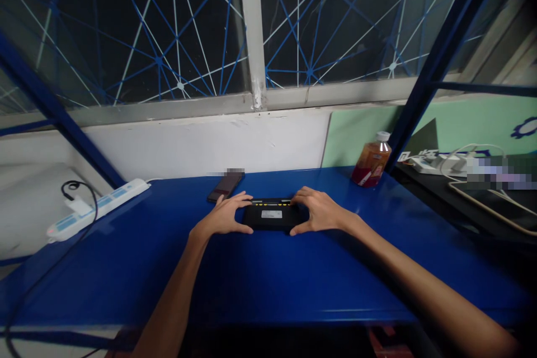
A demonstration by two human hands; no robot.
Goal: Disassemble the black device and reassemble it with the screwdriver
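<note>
A flat black rectangular device [272, 224] lies on the blue table in front of me, with a white label on its face and small yellow marks along its far edge. My left hand [226, 215] holds its left end, thumb at the near edge and fingers at the far edge. Around the right end curls my right hand [318, 211], the thumb near and the fingers over the far corner. Both hands are closed on the device. Just beyond my left hand lies a dark phone [225, 184], partly blurred out.
On the blue table [260, 274], a white power strip [100, 210] with a plugged-in black cable [54, 268] is at left. A drink bottle [372, 159] stands at back right. Blue posts [428, 67] rise at both sides; a black surface [474, 196] with cables adjoins at right.
</note>
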